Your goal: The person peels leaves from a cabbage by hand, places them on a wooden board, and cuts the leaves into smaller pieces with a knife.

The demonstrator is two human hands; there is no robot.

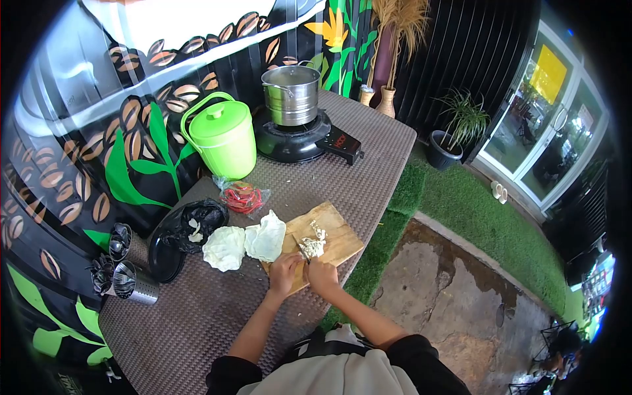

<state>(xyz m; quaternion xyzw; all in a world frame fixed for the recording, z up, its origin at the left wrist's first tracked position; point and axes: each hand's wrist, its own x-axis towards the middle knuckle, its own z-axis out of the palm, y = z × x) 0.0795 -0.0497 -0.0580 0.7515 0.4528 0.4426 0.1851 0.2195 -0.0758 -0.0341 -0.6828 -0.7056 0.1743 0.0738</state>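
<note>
A wooden cutting board [336,227] lies on the brown table [197,316] with a small heap of chopped cabbage [313,247] on it. My left hand [285,271] rests on the board's near edge beside the heap, fingers curled against it. My right hand [322,275] is closed just below the heap; a knife handle appears to be in it, but the blade is too small to make out. Two pale cabbage leaves [247,245] lie to the left of the board, one overlapping its corner.
A black tray with a black bag [187,227] of scraps sits left. A bag of red chillies [242,196], a green lidded bucket [222,136] and a steel pot [291,94] on a black cooker [303,141] stand farther back. Metal cutlery holders [125,280] stand at left. The table edge drops to artificial grass on the right.
</note>
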